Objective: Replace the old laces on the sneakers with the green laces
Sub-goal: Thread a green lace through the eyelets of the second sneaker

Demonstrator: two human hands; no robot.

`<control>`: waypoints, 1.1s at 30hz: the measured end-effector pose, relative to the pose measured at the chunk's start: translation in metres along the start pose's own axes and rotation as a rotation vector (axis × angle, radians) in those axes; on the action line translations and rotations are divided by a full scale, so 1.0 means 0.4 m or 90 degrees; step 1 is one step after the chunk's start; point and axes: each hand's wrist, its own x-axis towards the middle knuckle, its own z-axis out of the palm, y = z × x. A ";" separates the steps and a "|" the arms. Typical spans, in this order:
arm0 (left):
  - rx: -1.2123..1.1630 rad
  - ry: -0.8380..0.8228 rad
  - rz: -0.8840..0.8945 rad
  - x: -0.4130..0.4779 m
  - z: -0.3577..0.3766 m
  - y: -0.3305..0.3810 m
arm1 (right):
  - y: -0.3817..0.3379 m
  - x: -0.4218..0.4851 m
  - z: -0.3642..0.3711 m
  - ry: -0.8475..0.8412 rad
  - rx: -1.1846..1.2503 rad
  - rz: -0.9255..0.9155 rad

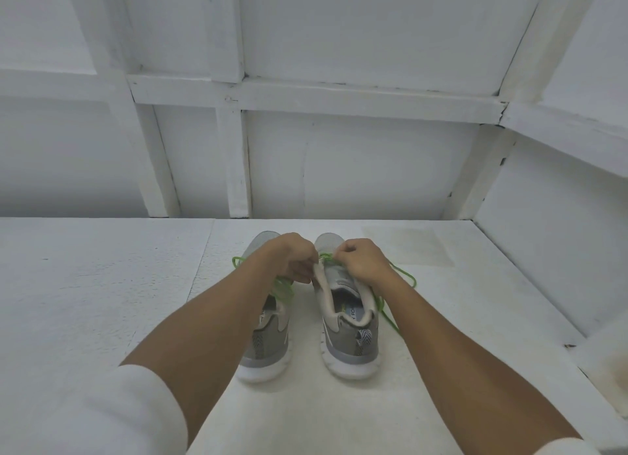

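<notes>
Threading the green lace at the right-of-centre sneaker, left hand and right hand each keep a pinching grip on it; slack trailing ends could snag.

The only print clear enough to read sits on the right insole, inside the right sneaker: dark capitals "Y FO", with the shoe's collar cutting the word off at both ends. The left insole, in the left sneaker, carries similar dark print, mostly hidden; only a "Y" shows.
</notes>
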 end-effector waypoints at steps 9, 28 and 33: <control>-0.006 -0.014 -0.008 0.008 -0.001 -0.002 | 0.000 0.003 0.003 -0.019 -0.025 0.005; -0.025 -0.035 -0.010 0.013 -0.005 -0.006 | 0.000 0.009 0.016 -0.043 -0.060 0.020; -0.030 -0.014 0.013 0.012 0.002 -0.001 | -0.020 0.010 0.026 -0.049 -0.094 0.017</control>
